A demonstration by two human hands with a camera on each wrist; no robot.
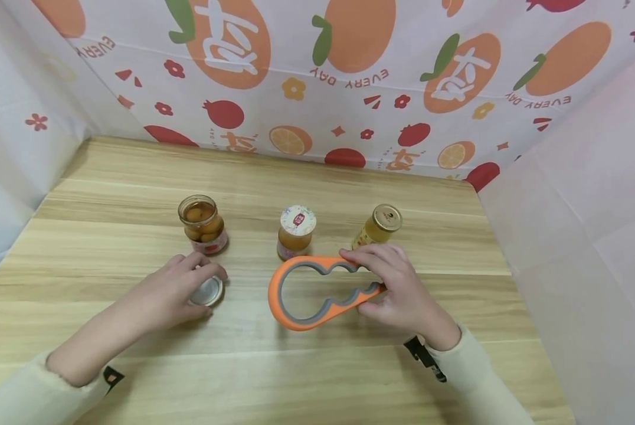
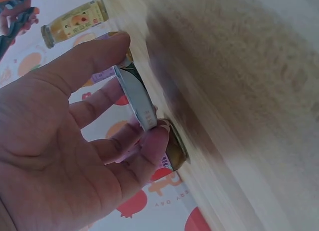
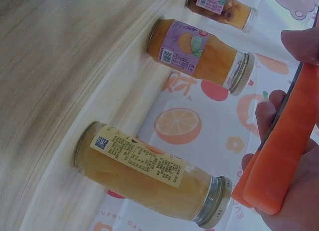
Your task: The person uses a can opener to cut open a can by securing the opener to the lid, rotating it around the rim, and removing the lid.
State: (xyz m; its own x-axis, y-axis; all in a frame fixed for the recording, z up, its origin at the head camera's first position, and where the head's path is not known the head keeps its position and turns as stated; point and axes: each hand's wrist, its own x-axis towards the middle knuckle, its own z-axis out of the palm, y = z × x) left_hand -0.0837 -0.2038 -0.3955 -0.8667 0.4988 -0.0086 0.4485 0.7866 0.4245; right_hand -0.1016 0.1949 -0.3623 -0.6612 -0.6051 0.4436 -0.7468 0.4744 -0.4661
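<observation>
With its fingers curled about the rim, my left hand holds a round silver jar lid close to the tabletop; in the left wrist view the lid stands edge-on among the fingers. Just beyond is a lidless glass jar of round fruit in dark syrup. My right hand grips an orange jar opener with grey ribbed inner edges by its handle ends, above the table. Behind the opener stand a jar with a white patterned lid and a yellow jar with a gold lid.
The wooden table carries the three jars in a loose row, each upright. A fruit-print cloth hangs along the back edge, and pale cloth sheets hang at both sides.
</observation>
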